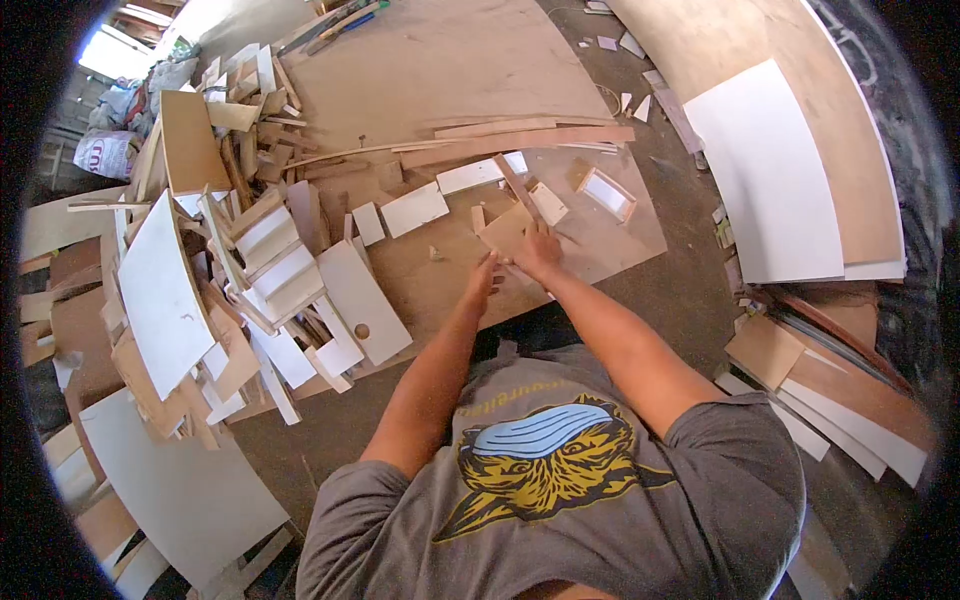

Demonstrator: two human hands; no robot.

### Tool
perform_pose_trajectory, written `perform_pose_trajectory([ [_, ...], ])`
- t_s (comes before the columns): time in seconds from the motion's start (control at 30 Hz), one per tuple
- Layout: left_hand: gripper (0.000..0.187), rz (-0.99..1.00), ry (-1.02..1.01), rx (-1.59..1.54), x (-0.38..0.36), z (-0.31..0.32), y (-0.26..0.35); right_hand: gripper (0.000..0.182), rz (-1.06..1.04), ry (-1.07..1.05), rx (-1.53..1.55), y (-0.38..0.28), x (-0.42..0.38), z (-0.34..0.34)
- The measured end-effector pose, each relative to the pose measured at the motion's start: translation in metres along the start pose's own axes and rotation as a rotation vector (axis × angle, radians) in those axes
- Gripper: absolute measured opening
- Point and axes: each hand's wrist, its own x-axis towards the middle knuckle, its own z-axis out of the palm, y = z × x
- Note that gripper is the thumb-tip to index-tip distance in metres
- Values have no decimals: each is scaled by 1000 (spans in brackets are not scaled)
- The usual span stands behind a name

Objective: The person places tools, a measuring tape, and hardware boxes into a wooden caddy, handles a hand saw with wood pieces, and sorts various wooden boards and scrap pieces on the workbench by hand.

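Note:
A small brown board lies tilted on the work table, just in front of me. My right hand is closed on its right-hand edge, the fingers pointing away from me. Close to the board's near corner is my left hand, its fingers slightly apart; whether the fingertips touch the board is too small to tell. Behind the board, a narrow brown strip slants across a white block. A small white open box with wooden sides sits to the right.
White rectangular pieces line up behind my hands, with long wooden strips beyond. Wood offcuts pile up at left, around a white panel and a panel with a round hole. Large sheets stand at right.

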Motion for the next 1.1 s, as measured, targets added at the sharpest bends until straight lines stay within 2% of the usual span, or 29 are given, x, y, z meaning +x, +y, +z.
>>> perform_pose_trajectory([
  [0.1, 66, 87, 130, -8, -36, 24, 26, 76, -42, -46, 192, 7, 15, -6],
  [0.17, 63, 194, 171, 7, -3, 18, 8, 73, -34, -8, 240, 19, 36, -2],
  [0.27, 58, 238, 264, 28, 8, 29, 16, 74, 122, -36, 452, 39, 72, -16],
  [0.3, 56, 233, 301, 32, 3, 38, 27, 78, 104, 6, 462, 45, 78, -20],
  [0.4, 48, 240, 501, 261, -18, 69, 64, 81, 87, -64, 314, 57, 90, -16],
  [0.5, 41, 365, 672, 633, -4, 79, 58, 79, 69, -88, 218, 62, 102, -5],
  [0.6, 40, 399, 722, 575, 19, 82, 38, 73, -12, -158, 187, 39, 95, -46],
  [0.7, 44, 362, 821, 815, 11, 92, 38, 66, -34, -152, 155, 39, 106, -33],
  [0.8, 48, 446, 954, 1119, 3, 100, 40, 59, 52, -221, 243, 26, 112, -43],
  [0.87, 51, 444, 953, 1190, 2, 101, 41, 54, 53, -235, 233, 18, 114, -55],
  [1.0, 63, 397, 976, 1251, 9, 103, 34, 46, -193, -425, 137, 39, 147, -51],
  [1.03, 66, 401, 947, 1282, 5, 104, 37, 46, -208, -308, 161, 44, 155, -50],
  [1.1, 73, 411, 890, 1342, -2, 107, 43, 44, -124, -238, 268, 52, 177, -63],
])
